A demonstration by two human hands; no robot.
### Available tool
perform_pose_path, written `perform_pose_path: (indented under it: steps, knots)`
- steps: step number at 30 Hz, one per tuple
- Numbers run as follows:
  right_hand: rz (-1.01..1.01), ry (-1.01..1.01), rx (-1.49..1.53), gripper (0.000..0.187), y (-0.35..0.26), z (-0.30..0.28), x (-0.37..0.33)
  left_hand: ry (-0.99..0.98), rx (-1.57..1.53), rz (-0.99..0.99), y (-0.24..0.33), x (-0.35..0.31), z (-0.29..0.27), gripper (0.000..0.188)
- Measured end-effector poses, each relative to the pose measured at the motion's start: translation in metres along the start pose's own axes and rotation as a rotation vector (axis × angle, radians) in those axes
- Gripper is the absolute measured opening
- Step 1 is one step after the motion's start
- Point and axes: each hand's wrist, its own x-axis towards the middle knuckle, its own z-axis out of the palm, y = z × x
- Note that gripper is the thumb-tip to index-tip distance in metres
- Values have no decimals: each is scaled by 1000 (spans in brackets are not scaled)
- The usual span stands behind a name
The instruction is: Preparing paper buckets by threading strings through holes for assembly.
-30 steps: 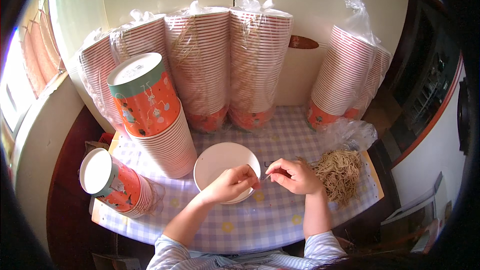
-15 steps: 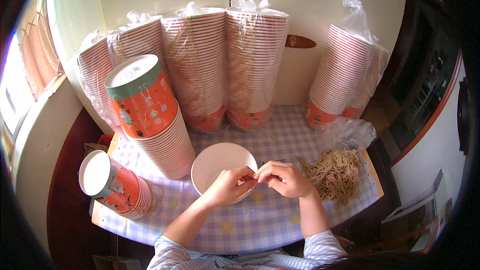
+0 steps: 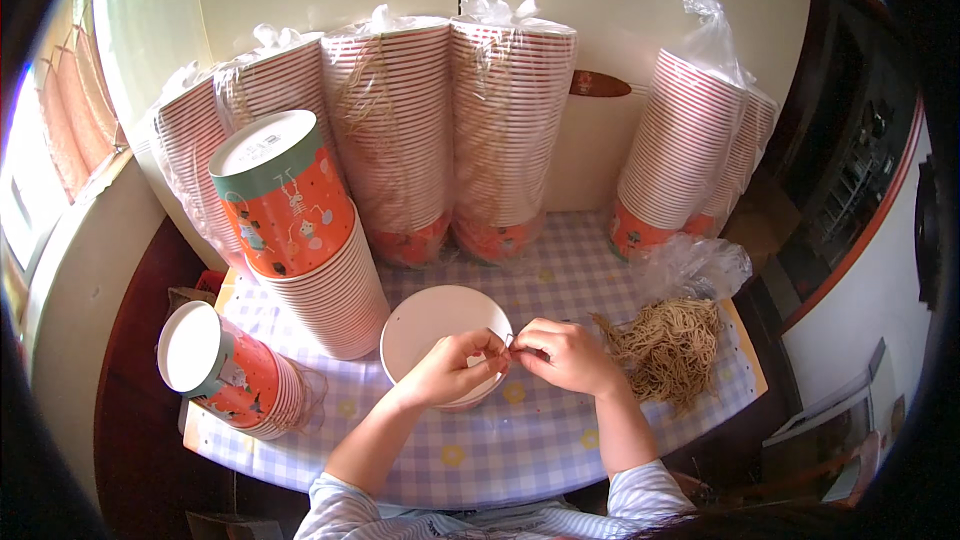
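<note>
A white paper bucket [image 3: 425, 318] stands upright, mouth up, in front of me. My left hand [image 3: 462, 368] reaches over its near right side, thumb and fingers pinched by the rim; what they grip is hidden. Against those fingertips, just outside the rim, my right hand [image 3: 568, 356] is closed in a pinch. A thin strand, apparently string [image 3: 512, 339], shows between the two hands. To the right of my right hand lies a loose heap of tan strings [image 3: 672, 350].
Left of the bucket stands a tall upside-down stack of orange and green paper buckets [image 3: 310, 270], with a shorter stack [image 3: 235, 370] nearer me. Bagged bucket stacks [image 3: 510, 130] line the back, and more [image 3: 685, 140] stand at the right. A crumpled plastic bag [image 3: 695, 266] touches the string heap.
My right hand has turned slightly, its fingers curling in closer at the rim. My left hand and the bucket have shifted slightly left.
</note>
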Motion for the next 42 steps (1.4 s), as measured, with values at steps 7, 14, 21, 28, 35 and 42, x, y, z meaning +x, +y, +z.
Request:
perform_pose_path:
  steps: [7,14,21,28,35,42]
  knots:
    - [48,24,-27,7,-10,-4,-3,59,51,-67,-3,-1,-1,9]
    - [-58,-135,-171,9,-20,1,-5,50,158,-143,6,1,-4,11]
    - [42,-24,-41,11,-13,5,-3,81,234,-122,13,-1,-5,11]
    - [11,45,-37,16,0,12,-4,90,256,-72,12,0,-5,15]
    - [105,-15,-97,23,-25,6,0,104,225,-87,10,-1,-5,20]
    - [61,134,-40,9,-14,3,-1,35,99,-102,5,-2,-9,24]
